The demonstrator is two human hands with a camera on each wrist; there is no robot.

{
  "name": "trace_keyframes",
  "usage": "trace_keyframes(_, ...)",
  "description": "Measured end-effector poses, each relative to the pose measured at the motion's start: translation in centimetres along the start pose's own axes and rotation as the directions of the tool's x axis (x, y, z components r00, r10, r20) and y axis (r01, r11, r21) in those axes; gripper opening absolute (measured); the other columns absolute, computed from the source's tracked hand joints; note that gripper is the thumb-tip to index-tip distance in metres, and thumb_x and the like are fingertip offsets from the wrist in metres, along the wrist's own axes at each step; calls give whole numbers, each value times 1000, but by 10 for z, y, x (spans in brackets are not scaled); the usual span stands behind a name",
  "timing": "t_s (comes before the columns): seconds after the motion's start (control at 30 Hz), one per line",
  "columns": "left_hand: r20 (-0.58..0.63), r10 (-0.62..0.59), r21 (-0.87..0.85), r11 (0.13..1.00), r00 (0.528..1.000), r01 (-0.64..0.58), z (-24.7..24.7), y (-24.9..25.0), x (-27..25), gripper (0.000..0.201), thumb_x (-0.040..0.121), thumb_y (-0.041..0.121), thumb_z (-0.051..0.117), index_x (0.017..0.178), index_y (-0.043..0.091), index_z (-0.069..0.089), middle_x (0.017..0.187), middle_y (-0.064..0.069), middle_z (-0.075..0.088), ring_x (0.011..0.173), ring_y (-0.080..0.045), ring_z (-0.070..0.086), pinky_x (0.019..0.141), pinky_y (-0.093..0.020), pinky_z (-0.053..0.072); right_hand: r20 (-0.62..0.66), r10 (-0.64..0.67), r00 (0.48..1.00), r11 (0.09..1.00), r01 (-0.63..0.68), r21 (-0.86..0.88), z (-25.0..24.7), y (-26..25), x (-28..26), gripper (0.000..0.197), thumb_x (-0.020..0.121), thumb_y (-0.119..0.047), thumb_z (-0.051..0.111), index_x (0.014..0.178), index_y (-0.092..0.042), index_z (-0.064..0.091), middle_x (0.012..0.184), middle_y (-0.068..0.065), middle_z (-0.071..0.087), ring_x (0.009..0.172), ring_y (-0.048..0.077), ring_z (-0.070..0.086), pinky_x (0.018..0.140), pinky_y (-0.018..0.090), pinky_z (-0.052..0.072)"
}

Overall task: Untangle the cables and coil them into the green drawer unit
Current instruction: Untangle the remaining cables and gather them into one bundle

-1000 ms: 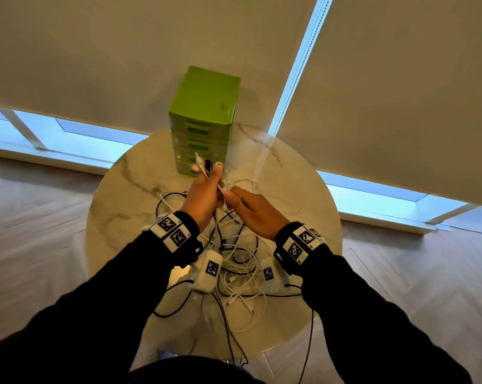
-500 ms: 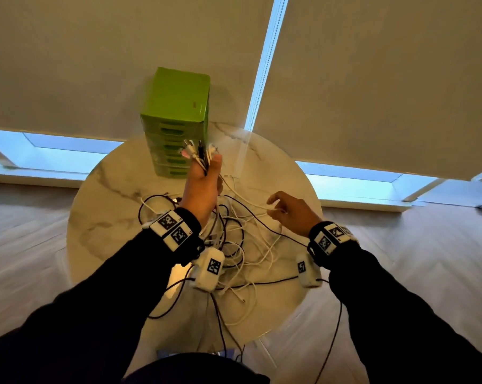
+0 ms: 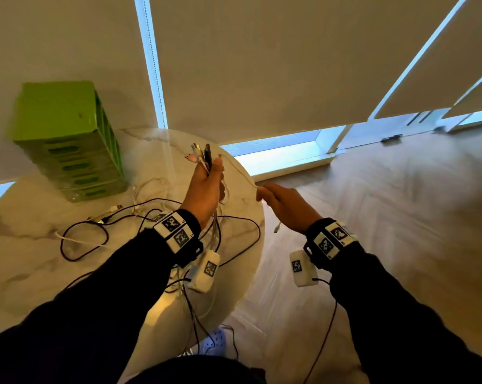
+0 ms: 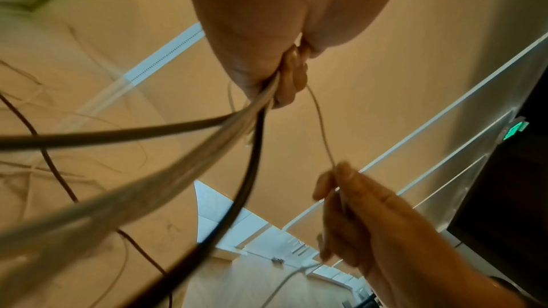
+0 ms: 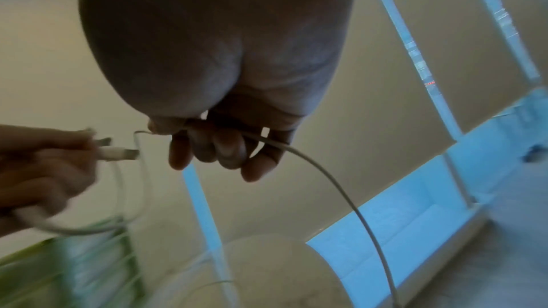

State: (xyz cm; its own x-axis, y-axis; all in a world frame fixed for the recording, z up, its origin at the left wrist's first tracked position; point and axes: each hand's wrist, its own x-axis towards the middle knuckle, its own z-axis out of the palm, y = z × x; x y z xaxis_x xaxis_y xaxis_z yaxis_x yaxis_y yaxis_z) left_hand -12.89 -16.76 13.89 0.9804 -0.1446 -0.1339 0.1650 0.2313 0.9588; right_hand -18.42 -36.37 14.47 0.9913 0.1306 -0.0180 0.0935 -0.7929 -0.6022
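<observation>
Two hands, one white cable strung between them

Surface [image 3: 34, 261]: round marble top. It carries the tangle and the green drawer unit [image 3: 68, 139], which stands at the far left edge, drawers closed as far as I can tell.

Loose cables [image 3: 156, 217]: black and white loops lying between the drawer unit and the left forearm, some trailing off the near edge.

Left hand [image 3: 205, 187]: raised over the surface, fingers curled round a bundle of cable ends, plugs [image 3: 202, 156] sticking up out of the fist. Rest of the bundle hangs down to the tangle.

Right hand [image 3: 285, 206]: out past the right edge of the surface, over the floor, thumb and fingers pinching a thin white cable [image 3: 241, 173].

Key relation: the white cable's long axis runs left-to-right, from the left fist out to the right hand, roughly level and near taut. Its free tail hangs below the right hand.

Judgement: the pull goes rightward, away from the bundle. The left hand is nearer the drawer unit; the right is well apart from it, so the freed cable must travel back across the surface to be stowed.
</observation>
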Motion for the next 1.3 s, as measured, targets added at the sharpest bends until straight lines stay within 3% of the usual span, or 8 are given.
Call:
trace_keyframes(0.3, 248, -221, -274, 918, 943, 287, 19, -4, -19, 26, 106, 18, 36, 84, 13, 50, 61, 4, 41, 45, -8, 30, 45, -22, 25, 368, 526, 767, 851, -471, -233, 28, 105, -86, 41, 90, -38, 66, 127, -29, 51, 111, -1, 69, 102, 20, 65, 93, 34, 50)
trace_keyframes(0.47, 336, -243, -290, 892, 910, 345, 26, -10, -25, 26, 106, 15, 34, 86, 11, 50, 63, 1, 45, 50, -12, 40, 49, -24, 35, 363, 249, 898, 964, -265, -4, 60, 58, -75, 94, 83, -34, 75, 156, -33, 17, 157, 2, 30, 138, 18, 38, 109, 35, 39)
trace_keyframes(0.7, 247, -200, -153, 958, 948, 242, 11, -16, -17, 26, 109, 22, 39, 91, 11, 53, 68, -1, 55, 60, -16, 56, 60, -27, 50, 244, 5, 970, 935, -91, 342, 44, -28, -44, 25, 101, -35, 55, 114, -14, 57, 96, 12, 66, 81, 16, 67, 75, 24, 57)
trace_keyframes(0.83, 179, -157, -4, 987, 971, 160, 3, -13, -14, 34, 110, 30, 36, 89, 11, 55, 72, -3, 58, 61, -14, 59, 62, -27, 54, -14, 82, 997, 924, -70, 375, 36, -23, -37, 33, 107, -38, 38, 90, -18, 57, 73, -12, 57, 62, 2, 57, 65, 23, 53)
trace_keyframes(0.97, 121, -128, -9, 992, 984, 130, -6, -14, -10, 32, 110, 30, 36, 87, 15, 51, 66, 3, 48, 52, -10, 41, 53, -25, 38, -84, 322, 943, 884, -268, 382, 35, 21, -32, 34, 106, -35, 38, 92, -14, 60, 58, -1, 58, 57, 18, 61, 74, 46, 57)
trace_keyframes(1.07, 143, -160, -119, 977, 977, 177, -14, -8, -8, 30, 110, 30, 35, 88, 15, 48, 60, 6, 38, 49, -8, 32, 50, -23, 31, 275, 515, 812, 848, -529, -25, 36, 53, -36, 30, 101, -28, 43, 124, -16, 58, 91, 6, 77, 89, 22, 73, 93, 42, 54)
trace_keyframes(1.17, 198, -177, -192, 958, 964, 215, -16, 0, -12, 26, 110, 28, 35, 91, 14, 47, 58, 7, 34, 49, -8, 31, 50, -22, 29, 514, 592, 620, 805, -424, -415, 44, 54, -42, 78, 93, -32, 64, 156, -24, 20, 153, 12, 45, 136, 28, 48, 111, 41, 40)
trace_keyframes(1.3, 335, -192, -196, 943, 922, 268, -10, 6, -21, 24, 110, 27, 34, 94, 14, 47, 59, 5, 36, 51, -10, 37, 54, -24, 35, 543, 213, 812, 964, -266, 20, 47, 3, -32, 119, 72, -43, 88, 158, -34, 7, 166, -4, 13, 148, 16, 19, 117, 38, 24)
